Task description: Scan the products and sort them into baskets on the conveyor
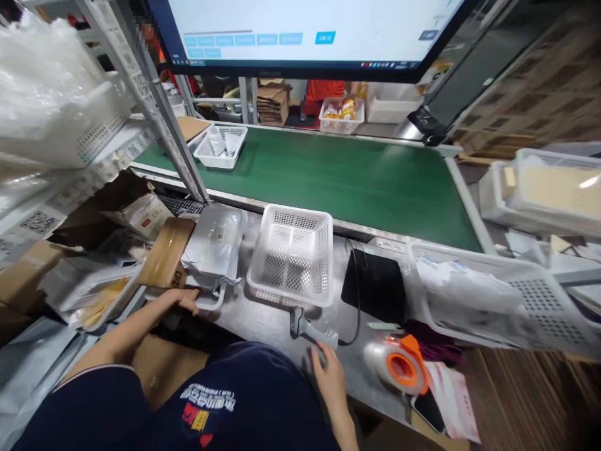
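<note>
Left hand (188, 302) was at the near edge of a white tray (212, 305). Fingertips were partly hidden at the rim; could not tell whether they were clamped on it or merely resting. Just beyond that hand lay a brown carton (166, 254), its printing only partly readable, and a grey plastic parcel (213, 241); together they covered most of the tray.

Right hand (329, 374) had thumb and forefinger apart, just short of a handheld scanner (312, 329). Contact with its handle could not be judged; the remaining fingers were hard to separate. Ahead of the scanner stood a white perforated basket (288, 257). Right of this hand were a tape dispenser (401, 369) and, nearer the body, a dark phone (428, 412). Well beyond both hands, the monitor (300, 37) was cut off at the top; its text was illegible.
</note>
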Available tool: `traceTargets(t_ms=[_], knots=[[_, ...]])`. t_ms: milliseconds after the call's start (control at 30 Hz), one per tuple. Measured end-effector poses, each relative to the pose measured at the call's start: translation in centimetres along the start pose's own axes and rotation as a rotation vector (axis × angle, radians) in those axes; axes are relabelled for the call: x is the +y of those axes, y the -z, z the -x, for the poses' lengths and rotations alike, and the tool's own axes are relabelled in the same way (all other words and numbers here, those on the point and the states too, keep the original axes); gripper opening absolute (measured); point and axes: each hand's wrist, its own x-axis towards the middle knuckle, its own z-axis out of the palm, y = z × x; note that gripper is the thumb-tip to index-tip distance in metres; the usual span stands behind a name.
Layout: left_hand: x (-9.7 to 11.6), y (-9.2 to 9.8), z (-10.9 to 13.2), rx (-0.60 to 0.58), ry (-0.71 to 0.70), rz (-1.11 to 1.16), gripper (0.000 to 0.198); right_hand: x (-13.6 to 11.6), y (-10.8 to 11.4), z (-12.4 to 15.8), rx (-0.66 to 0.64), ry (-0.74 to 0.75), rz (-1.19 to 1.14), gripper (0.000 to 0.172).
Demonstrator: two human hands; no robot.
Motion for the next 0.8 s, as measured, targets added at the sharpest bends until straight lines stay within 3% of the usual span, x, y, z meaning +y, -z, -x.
traceTargets(t_ms=[133, 267, 400, 467, 533, 600, 667, 733, 800], knots=[[1.2, 0.2, 0.5, -0.090, -0.033, -0.166, 0.037, 0.9, -0.1, -1.3, -0.043, 0.117, 0.201, 0.058], [1.9, -0.3, 2.5, 0.007, -0.134, -0.207, 0.026, 0.4, -0.3, -4.0, -0.131, 0.191, 0.501, 0.065], [2.4, -1.1, 6.3, 0.084, -0.235, -0.214, 0.008, -2.2, -1.3, -7.2, -0.317, 0.151, 0.556, 0.072], [2.8, -1.7, 8.1, 0.187, -0.327, -0.214, 0.021, -3.4, -1.6, -8.1, -0.365, 0.149, 0.519, 0.071], [3.8, -2.9, 9.1, 0.365, -0.480, -0.204, 0.032, -4.3, -1.1, -8.1, -0.409, 0.166, 0.466, 0.068], [5.6, -4.5, 8.7, 0.517, -0.643, -0.195, 0.036, -5.4, 0.3, -7.5, -0.462, 0.195, 0.415, 0.067], [8.2, -6.5, 6.7, 0.544, -0.778, -0.215, 0.039, -7.0, 2.7, -6.8, -0.510, 0.249, 0.376, 0.068], [11.5, -8.6, 3.5, 0.445, -0.838, -0.265, 0.043, -9.3, 5.4, -6.5, -0.519, 0.315, 0.363, 0.061], [14.9, -10.7, -0.1, 0.313, -0.812, -0.329, 0.044, -11.9, 7.8, -7.0, -0.483, 0.351, 0.349, 0.051]])
